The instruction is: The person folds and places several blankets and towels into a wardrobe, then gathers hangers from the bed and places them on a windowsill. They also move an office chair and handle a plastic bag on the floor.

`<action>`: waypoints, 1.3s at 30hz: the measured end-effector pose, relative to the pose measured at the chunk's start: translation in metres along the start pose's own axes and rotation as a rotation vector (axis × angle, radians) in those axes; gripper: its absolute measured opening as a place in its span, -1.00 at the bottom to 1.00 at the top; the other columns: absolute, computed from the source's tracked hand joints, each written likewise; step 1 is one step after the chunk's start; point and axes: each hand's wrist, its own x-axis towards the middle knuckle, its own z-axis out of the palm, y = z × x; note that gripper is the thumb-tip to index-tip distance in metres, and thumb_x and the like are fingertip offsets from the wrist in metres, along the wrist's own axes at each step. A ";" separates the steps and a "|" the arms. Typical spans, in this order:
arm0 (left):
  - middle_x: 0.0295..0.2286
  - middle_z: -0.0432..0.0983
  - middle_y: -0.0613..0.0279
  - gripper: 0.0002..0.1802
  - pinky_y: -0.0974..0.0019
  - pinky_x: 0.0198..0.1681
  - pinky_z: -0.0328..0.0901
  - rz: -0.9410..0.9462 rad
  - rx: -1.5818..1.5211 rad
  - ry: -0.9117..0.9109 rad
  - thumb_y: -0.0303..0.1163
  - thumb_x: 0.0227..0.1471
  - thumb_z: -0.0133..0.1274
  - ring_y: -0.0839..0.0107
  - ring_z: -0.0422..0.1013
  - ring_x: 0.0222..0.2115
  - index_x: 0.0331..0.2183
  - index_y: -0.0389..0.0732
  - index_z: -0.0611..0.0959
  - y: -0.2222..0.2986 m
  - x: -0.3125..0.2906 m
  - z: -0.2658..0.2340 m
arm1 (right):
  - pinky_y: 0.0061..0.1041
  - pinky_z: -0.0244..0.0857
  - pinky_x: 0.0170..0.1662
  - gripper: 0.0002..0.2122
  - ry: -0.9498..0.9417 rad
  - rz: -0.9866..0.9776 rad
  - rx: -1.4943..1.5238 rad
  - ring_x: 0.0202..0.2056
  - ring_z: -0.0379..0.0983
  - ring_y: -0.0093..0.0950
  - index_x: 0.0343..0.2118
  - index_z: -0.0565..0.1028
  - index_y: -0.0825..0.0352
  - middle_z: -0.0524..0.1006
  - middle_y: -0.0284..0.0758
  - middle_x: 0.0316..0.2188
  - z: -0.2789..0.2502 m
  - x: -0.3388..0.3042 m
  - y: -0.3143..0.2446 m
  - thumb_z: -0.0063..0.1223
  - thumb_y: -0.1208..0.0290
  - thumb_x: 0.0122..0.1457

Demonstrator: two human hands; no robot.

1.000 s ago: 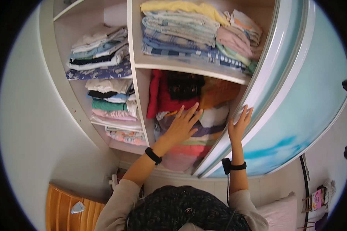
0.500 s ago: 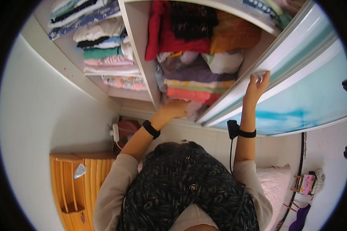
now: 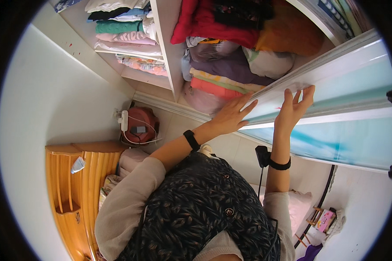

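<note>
My left hand [image 3: 228, 115] is stretched out with fingers apart at the near edge of the sliding wardrobe door [image 3: 353, 71], in front of the lowest folded cloths. Further right, my right hand [image 3: 290, 114] has its fingers spread and slightly bent against the pale door panel; nothing is held in it. Behind the open door, the wardrobe's middle compartment holds a coral folded cloth [image 3: 215, 88], a purple folded cloth [image 3: 226, 69], a white bundle [image 3: 269, 62], a red textile [image 3: 188, 21] and an orange one [image 3: 289, 30]. Both wrists wear black bands.
Narrow shelves on the left carry folded clothes [image 3: 119, 27]. Below them, a reddish-brown round object [image 3: 139, 119] stands on the floor with a white power strip [image 3: 124, 120] and cords. A wooden headboard [image 3: 65, 182] is at lower left. A pink tissue pack [image 3: 325, 220] lies lower right.
My left hand has moved right from the cloths to the door edge, its fingers spreading. My right hand stays on the door. The view has shifted, showing more floor at left.
</note>
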 end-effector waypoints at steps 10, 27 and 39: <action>0.27 -0.12 -0.19 -0.08 -0.17 0.26 -0.07 0.013 0.108 0.320 -0.18 -0.08 0.20 -0.16 -0.06 0.25 0.25 -0.17 0.16 -0.014 0.009 -0.022 | -0.18 -0.06 0.32 -0.27 -0.278 -0.078 0.079 0.26 -0.04 -0.22 0.32 -0.09 0.40 -0.03 -0.07 0.21 0.048 -0.017 -0.027 -0.01 0.65 0.10; 0.24 -0.02 -0.17 -0.30 -0.16 0.26 -0.07 -0.186 0.398 0.524 -0.33 -0.02 0.09 -0.13 -0.06 0.26 0.15 -0.29 0.29 -0.079 -0.037 -0.124 | -0.21 -0.12 0.30 -0.34 -0.555 -0.261 0.214 0.26 -0.02 -0.08 0.29 -0.04 0.53 0.03 0.06 0.25 0.188 -0.054 -0.083 -0.06 0.49 0.15; 0.22 0.00 -0.30 -0.36 -0.06 0.24 0.03 -0.358 0.482 0.726 -0.36 0.10 -0.03 -0.17 0.01 0.23 0.16 -0.46 0.25 -0.127 -0.070 -0.202 | -0.29 -0.32 0.36 -0.32 -0.797 -0.402 0.254 0.37 -0.22 -0.16 0.32 -0.10 0.49 -0.12 0.02 0.35 0.294 -0.074 -0.118 -0.07 0.50 0.18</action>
